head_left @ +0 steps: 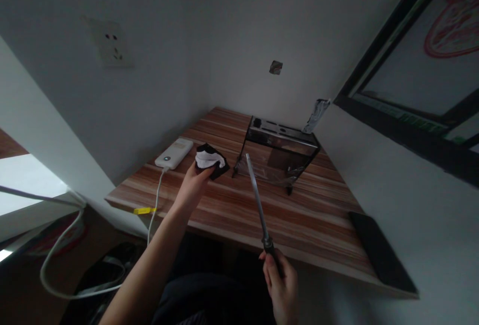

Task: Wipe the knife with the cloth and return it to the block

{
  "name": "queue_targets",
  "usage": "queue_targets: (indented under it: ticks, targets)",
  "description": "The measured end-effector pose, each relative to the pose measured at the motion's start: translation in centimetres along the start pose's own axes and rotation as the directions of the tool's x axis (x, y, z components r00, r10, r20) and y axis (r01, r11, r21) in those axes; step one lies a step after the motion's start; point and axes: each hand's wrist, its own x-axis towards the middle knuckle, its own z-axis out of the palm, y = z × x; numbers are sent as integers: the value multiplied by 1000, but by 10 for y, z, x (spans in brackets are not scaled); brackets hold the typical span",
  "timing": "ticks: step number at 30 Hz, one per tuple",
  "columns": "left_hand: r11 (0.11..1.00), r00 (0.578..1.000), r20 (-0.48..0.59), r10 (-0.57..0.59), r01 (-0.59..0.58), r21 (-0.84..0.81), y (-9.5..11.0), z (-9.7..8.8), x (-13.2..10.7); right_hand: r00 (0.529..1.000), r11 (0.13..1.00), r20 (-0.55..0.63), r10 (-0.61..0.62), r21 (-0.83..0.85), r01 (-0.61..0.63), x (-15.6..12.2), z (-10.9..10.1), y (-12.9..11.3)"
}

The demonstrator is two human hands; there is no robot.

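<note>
My right hand (pixel 280 280), near the table's front edge, is closed around the dark handle of a sharpening steel (pixel 256 195). The long grey rod points up and away, its tip in front of the rack in this view. Over the left part of the table, my left hand (pixel 199 174) grips a crumpled white-and-black cloth (pixel 209 159); its fingers are partly hidden by the cloth. Behind the rod stands a clear-sided knife rack (pixel 279 153) with a black slotted top. A shiny upright piece (pixel 316 115) sticks up at the rack's right end.
A white power bank (pixel 174 153) with a white cable (pixel 158 192) lies left of the cloth. A yellow tag (pixel 143 210) sits at the wood-grain table's (pixel 239 210) left front edge. On the right lies a flat black object (pixel 381 250). Walls close in behind and on both sides.
</note>
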Motion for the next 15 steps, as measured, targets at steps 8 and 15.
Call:
queue_targets:
  ticks: [8, 15]
  targets:
    - [991, 992, 35, -123, 121, 56, -36, -1, -27, 1000, 998, -11, -18, -55, 17, 12, -5, -15]
    - [963, 969, 137, -205, 174, 206, -53, 7, -45, 980, 975, 35, -194, -106, 196, 37, -20, -40]
